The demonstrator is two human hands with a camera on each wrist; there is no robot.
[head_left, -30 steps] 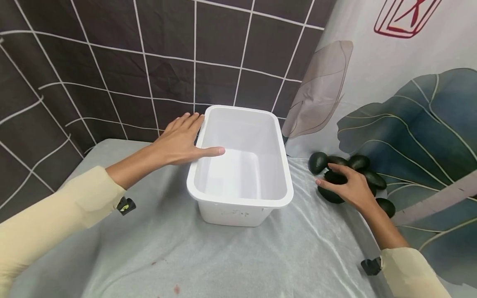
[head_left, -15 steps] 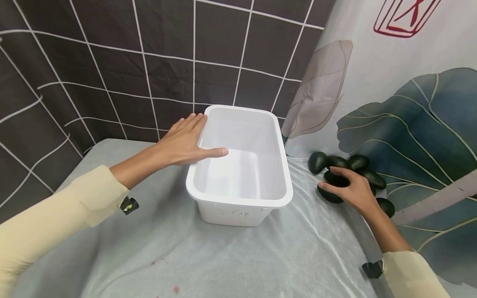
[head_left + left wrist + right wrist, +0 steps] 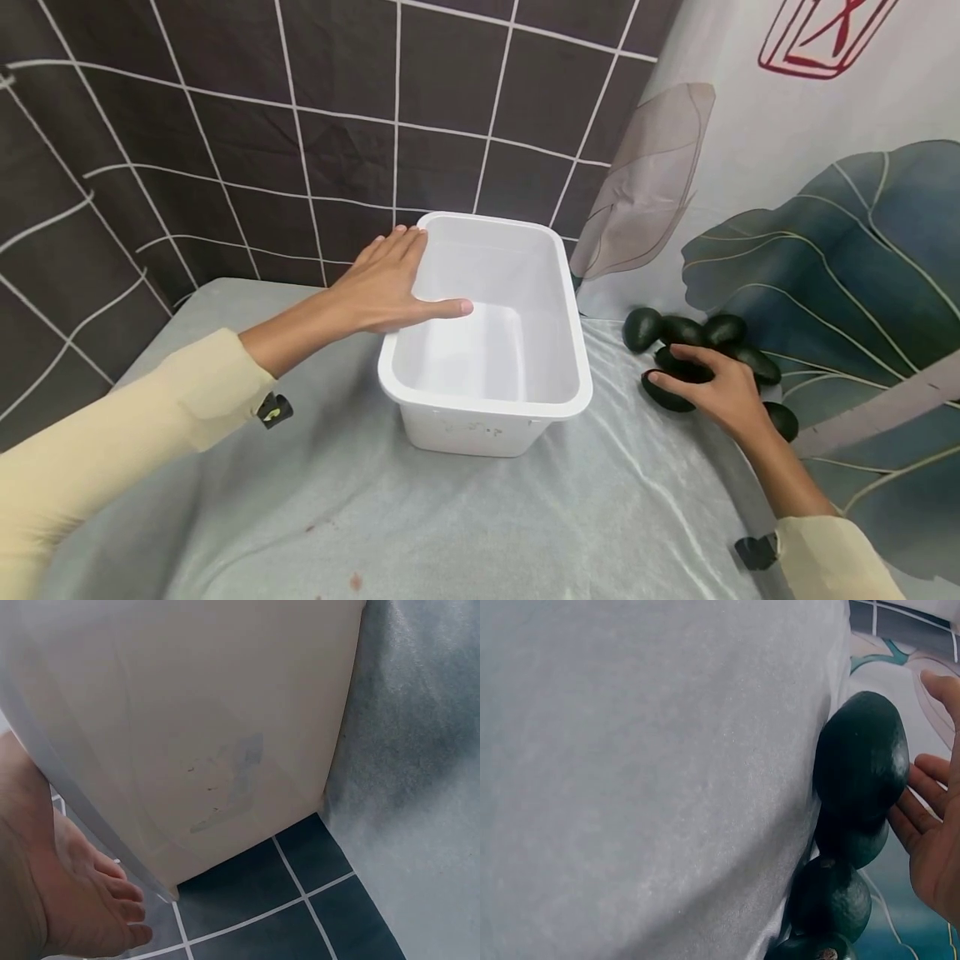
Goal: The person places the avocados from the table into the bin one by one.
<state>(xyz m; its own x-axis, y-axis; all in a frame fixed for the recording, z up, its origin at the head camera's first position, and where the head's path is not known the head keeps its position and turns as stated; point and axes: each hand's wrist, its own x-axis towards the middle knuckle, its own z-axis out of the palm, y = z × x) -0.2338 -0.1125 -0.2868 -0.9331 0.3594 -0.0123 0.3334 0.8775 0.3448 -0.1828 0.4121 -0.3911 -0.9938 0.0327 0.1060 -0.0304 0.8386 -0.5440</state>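
A white plastic tub [image 3: 465, 429] stands upright on the cloth-covered table, its inside bare. My left hand [image 3: 390, 292] rests on the tub's left rim, fingers straight and the thumb reaching over the inside. In the left wrist view, the tub's outer wall [image 3: 225, 735] fills much of the picture beside that hand [image 3: 82, 900]. Several dark green avocados [image 3: 642, 329] lie heaped to the right of the tub. Over them is my right hand [image 3: 720, 387], thumb and fingers apart, partly hiding the heap. Its fingers lie close against one avocado [image 3: 861, 754] in the right wrist view; no grip shows.
Grey cloth [image 3: 450, 517] covers the table, with a few small reddish stains near the front. Dark cloth with white grid lines [image 3: 337, 125] hangs behind. A leaf-patterned curtain [image 3: 840, 267] hangs at the right, right behind the avocados.
My left hand has slid slightly right along the tub, its thumb further over the inside. My right hand has shifted a little right and down over the avocados, uncovering more of them.
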